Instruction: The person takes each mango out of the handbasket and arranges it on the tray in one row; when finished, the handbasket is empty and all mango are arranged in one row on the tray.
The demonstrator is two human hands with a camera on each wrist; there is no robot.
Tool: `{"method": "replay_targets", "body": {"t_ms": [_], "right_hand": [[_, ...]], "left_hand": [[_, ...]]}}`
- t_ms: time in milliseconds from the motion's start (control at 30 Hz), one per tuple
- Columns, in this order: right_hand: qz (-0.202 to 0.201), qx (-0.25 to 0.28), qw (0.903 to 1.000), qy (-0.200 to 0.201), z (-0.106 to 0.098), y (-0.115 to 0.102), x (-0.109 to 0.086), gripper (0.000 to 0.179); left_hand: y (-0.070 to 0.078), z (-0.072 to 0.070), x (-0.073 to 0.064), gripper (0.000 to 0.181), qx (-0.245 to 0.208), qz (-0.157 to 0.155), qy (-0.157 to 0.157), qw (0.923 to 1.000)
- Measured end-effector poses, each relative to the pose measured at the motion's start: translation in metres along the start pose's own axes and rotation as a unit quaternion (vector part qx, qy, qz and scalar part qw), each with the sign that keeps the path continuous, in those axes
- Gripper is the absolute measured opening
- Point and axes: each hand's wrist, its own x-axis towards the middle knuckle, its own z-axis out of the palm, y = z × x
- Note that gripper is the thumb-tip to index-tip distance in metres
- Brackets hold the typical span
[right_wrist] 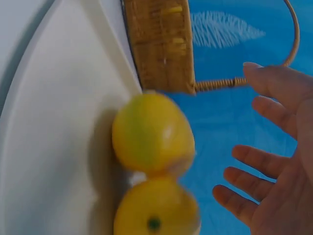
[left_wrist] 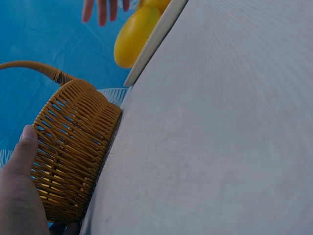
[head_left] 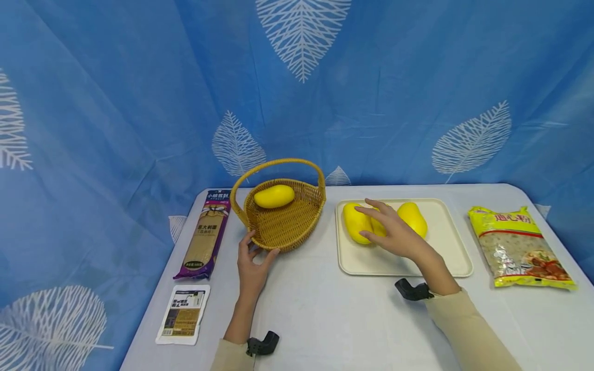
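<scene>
A brown wicker basket with an arched handle has one yellow mango inside. My left hand holds the near left side of the basket, thumb and fingers spread along its wall; in the left wrist view the thumb lies against the weave and the other fingers are mostly hidden. Over the cream tray my right hand hovers with fingers spread, holding nothing. Under and beside it lie a left mango, a partly covered middle mango and a right mango.
A purple pasta pack lies left of the basket, with a small white pouch nearer the front. Right of the tray is a yellow-edged food bag. A blue leaf-patterned curtain hangs behind the white table.
</scene>
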Motion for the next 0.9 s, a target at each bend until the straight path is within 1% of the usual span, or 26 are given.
{"method": "replay_targets", "body": {"t_ms": [200,367,533,633,733,800,900], "right_hand": [[-0.041,0.025,0.9987,-0.018,0.022,-0.026,0.019,0.056],[-0.061,0.039,0.9969,-0.030,0.039,-0.039,0.033,0.053],[-0.082,0.038,0.9955,-0.028,0.051,-0.044,0.044,0.052],[-0.101,0.042,0.9938,-0.019,0.058,-0.047,0.052,0.051],[-0.116,0.049,0.9920,-0.011,0.063,-0.049,0.064,0.051],[-0.119,0.053,0.9914,-0.010,0.066,-0.050,0.073,0.050],[-0.115,0.065,0.9912,-0.012,0.067,-0.051,0.090,0.050]], "left_hand": [[0.002,0.000,0.001,0.074,-0.003,-0.002,0.001,1.0000],[0.000,-0.001,0.002,0.074,-0.003,0.007,0.003,1.0000],[-0.002,0.000,0.002,0.074,0.002,0.023,0.003,0.9997],[-0.002,0.000,0.002,0.074,0.006,0.019,0.006,0.9998],[0.000,0.000,0.002,0.074,0.006,0.008,0.008,0.9999],[0.000,-0.001,0.002,0.074,0.006,0.004,0.007,0.9999],[-0.001,-0.001,0.003,0.074,0.005,0.008,0.005,0.9999]]}}
